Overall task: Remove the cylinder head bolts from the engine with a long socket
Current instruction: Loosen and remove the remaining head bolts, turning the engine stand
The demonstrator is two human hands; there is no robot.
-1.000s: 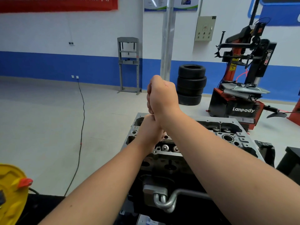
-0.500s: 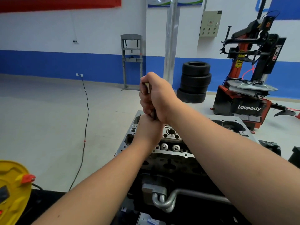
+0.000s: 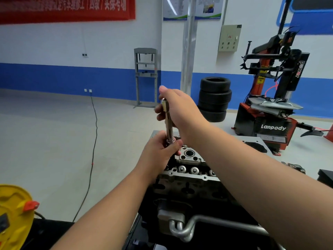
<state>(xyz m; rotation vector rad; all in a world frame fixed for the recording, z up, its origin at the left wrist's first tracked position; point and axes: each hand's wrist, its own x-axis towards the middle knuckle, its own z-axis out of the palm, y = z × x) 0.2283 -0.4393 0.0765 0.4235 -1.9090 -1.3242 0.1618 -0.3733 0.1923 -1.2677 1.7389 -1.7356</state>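
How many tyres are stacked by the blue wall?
3 tyres: top tyre, middle tyre and bottom tyre, one pile on the floor beside the tyre changer. The right hand hides the bottom one's left edge.

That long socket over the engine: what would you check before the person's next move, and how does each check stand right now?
1. Left hand grips the lower end of the long socket: ok.
2. Right hand has a grip on its upper end: ok.
3. Socket stands near upright over the cylinder head: ok.
4. Socket seated on a bolt: cannot tell, the left hand hides its tip.
5. Bolt loosened or out: cannot tell.
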